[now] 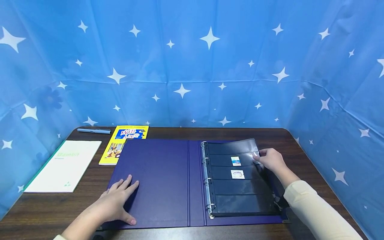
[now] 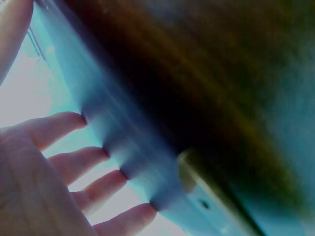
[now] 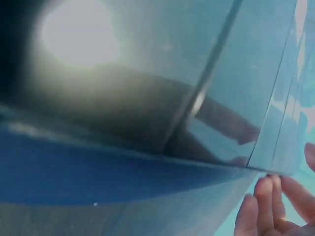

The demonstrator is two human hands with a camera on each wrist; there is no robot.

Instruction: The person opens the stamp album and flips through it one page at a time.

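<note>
A purple ring binder (image 1: 156, 186) lies open on the table, its bare cover on the left and its metal rings (image 1: 207, 180) right of the spine. Black stamp album pages (image 1: 240, 203) with clear pockets hang on the rings. The top page holds a blue stamp (image 1: 235, 161) and, below it, a pale stamp (image 1: 238, 174). My left hand (image 1: 115, 201) rests with spread fingers on the left cover near its outer edge. At the right edge of the pages, my right hand (image 1: 273, 160) pinches the album page, whose upper corner bends upward. Fingertips (image 3: 265, 187) show right at that edge in the right wrist view.
A white notebook (image 1: 66, 166) with a green spine lies at the left. Behind it is a blue-grey pen (image 1: 94, 131). A yellow book (image 1: 109, 153) sits partly beneath the binder's cover. A blue curtain (image 1: 192, 66) with white stars encloses the brown wooden table (image 1: 210, 132).
</note>
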